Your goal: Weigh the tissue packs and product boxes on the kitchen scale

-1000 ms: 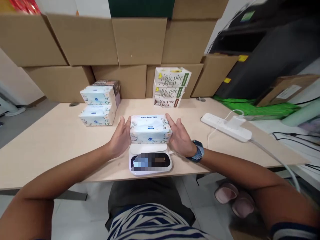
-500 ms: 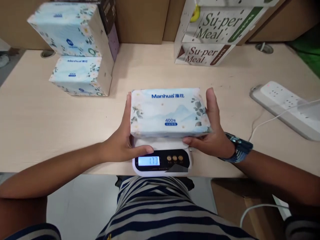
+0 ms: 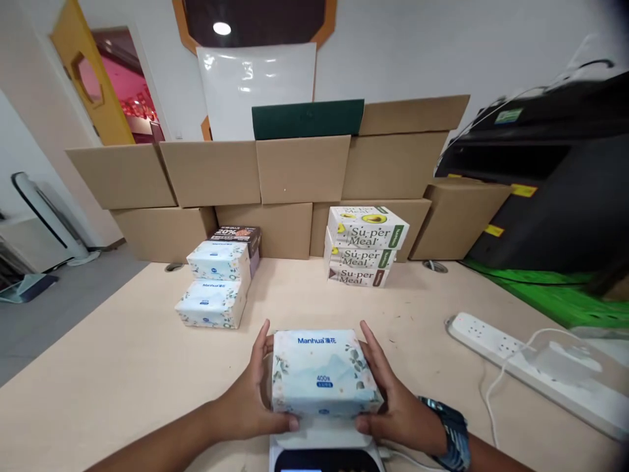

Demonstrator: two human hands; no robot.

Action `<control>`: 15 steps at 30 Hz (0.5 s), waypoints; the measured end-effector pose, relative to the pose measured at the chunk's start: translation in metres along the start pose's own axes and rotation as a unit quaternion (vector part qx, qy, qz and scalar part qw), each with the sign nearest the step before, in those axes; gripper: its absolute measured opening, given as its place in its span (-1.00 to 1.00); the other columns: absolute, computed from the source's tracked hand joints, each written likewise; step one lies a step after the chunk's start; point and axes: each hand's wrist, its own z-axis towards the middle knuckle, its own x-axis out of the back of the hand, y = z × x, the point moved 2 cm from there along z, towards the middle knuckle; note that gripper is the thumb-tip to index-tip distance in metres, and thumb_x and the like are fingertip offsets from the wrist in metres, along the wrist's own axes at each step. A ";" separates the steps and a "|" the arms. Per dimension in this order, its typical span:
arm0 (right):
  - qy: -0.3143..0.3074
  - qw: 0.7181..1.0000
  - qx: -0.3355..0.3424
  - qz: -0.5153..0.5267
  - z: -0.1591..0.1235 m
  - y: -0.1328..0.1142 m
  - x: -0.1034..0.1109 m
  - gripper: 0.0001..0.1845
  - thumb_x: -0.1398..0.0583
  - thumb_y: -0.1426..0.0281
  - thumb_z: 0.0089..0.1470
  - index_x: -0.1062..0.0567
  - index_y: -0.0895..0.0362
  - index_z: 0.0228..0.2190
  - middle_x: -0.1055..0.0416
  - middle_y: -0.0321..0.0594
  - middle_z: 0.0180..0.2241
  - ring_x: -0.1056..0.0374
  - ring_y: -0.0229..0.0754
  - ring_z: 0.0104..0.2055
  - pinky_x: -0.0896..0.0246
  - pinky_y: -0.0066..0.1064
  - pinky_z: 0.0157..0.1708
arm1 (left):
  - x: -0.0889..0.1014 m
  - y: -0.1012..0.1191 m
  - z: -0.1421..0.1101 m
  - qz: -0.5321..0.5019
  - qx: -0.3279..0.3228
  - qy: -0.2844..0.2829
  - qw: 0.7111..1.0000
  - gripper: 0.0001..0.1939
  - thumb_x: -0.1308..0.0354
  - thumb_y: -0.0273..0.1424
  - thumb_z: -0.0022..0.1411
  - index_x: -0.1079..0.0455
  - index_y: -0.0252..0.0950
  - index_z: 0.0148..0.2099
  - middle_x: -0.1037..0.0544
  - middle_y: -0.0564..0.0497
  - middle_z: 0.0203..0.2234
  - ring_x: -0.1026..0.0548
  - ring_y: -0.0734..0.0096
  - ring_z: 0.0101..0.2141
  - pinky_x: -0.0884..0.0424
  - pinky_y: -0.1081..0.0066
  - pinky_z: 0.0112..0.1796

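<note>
A pack of tissues (image 3: 322,367) with a floral print lies on a white digital scale (image 3: 319,432) at the table's near edge. Around the pack's left side is my left hand (image 3: 253,393), its thumb along the lower front. My right hand (image 3: 393,396), with a patterned band on the wrist, clasps the right side the same way. Both hands hold the pack between them, and its underside is hidden. The bottom of the view cuts off the scale's dark panel, so its reading does not show.
Two matching tissue packs (image 3: 209,305) are stacked at the back left, before a dark box (image 3: 240,233). Several Su-per Meal boxes (image 3: 361,255) stand at the back right. Cardboard cartons (image 3: 302,170) line the rear. A power strip (image 3: 521,360) with a white cable lies right.
My view has tilted up, bringing the cartons, wall and doorway into sight and cutting off the scale's display. Both hands stay at the tissue pack, with the right fingers closer against its side.
</note>
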 end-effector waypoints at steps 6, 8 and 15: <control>-0.011 1.000 0.011 -0.005 0.000 -0.005 -0.002 0.87 -0.51 -0.19 -0.17 0.89 -0.10 0.40 0.34 0.02 0.59 0.16 0.01 0.68 0.27 0.00 0.66 | -0.002 0.008 0.000 0.004 0.038 -0.015 0.999 0.88 -0.68 -0.01 -0.21 0.98 0.16 0.49 0.30 -0.11 0.64 0.28 -0.12 0.65 0.47 -0.14 0.59; -0.011 1.000 0.016 -0.011 0.000 -0.008 -0.001 0.87 -0.52 -0.16 -0.15 0.90 -0.06 0.39 0.30 0.08 0.57 0.10 0.01 0.66 0.23 0.00 0.66 | -0.002 0.012 0.000 0.008 0.044 -0.014 0.999 0.86 -0.67 0.00 -0.19 0.95 0.14 0.51 0.32 -0.13 0.65 0.27 -0.14 0.65 0.44 -0.15 0.59; 0.005 0.999 0.044 -0.026 -0.002 -0.005 0.003 0.79 -0.51 -0.09 -0.07 0.80 -0.06 0.45 0.20 0.21 0.53 0.01 0.08 0.63 0.20 0.14 0.63 | -0.003 0.015 0.002 0.018 0.002 -0.009 1.000 0.77 -0.65 -0.06 -0.08 0.85 -0.06 0.57 0.10 -0.41 0.59 0.06 -0.31 0.60 0.26 -0.27 0.58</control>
